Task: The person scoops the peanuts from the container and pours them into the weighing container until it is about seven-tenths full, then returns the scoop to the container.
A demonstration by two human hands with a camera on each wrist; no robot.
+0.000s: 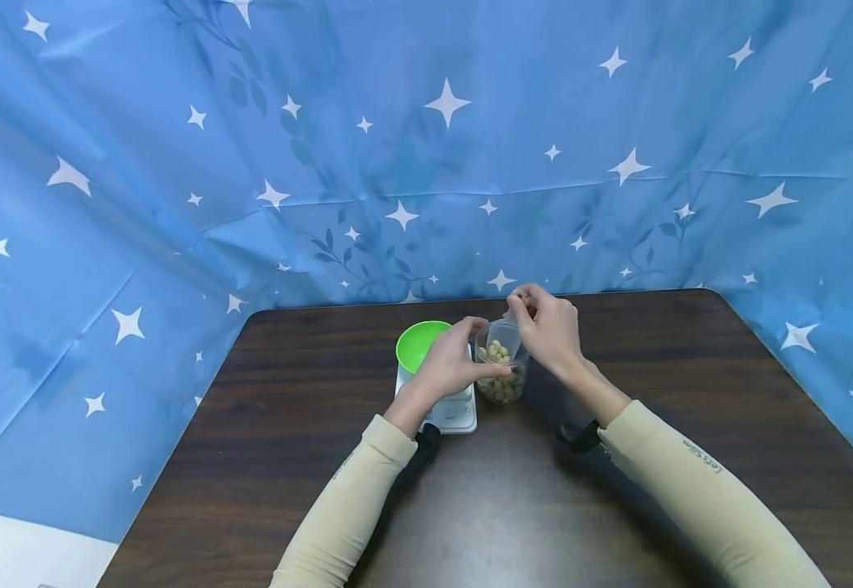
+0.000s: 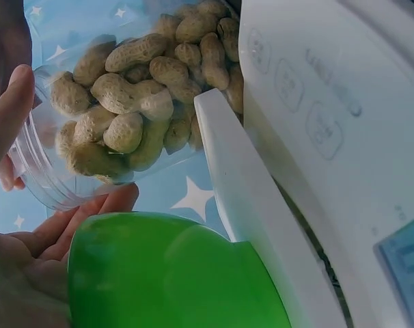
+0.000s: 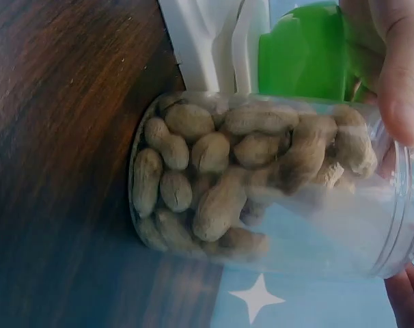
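Note:
A clear plastic jar (image 1: 502, 387) partly filled with unshelled peanuts (image 2: 121, 92) stands upright on the table. My left hand (image 1: 444, 361) grips the jar around its rim, thumb on the near side and fingers on the far side. Above the mouth, my right hand (image 1: 549, 328) pinches the upper end of a translucent scoop (image 1: 504, 333), which dips into the jar among the peanuts. The right fingertips are largely hidden in the wrist views. Just left of the jar, a green bowl (image 1: 419, 343) sits on a white kitchen scale (image 1: 459, 416).
The dark wooden table (image 1: 286, 457) stretches out on both sides and toward me. Behind it hangs a blue curtain (image 1: 367, 147) with white stars. The scale's buttons and part of its display (image 2: 406, 260) show in the left wrist view.

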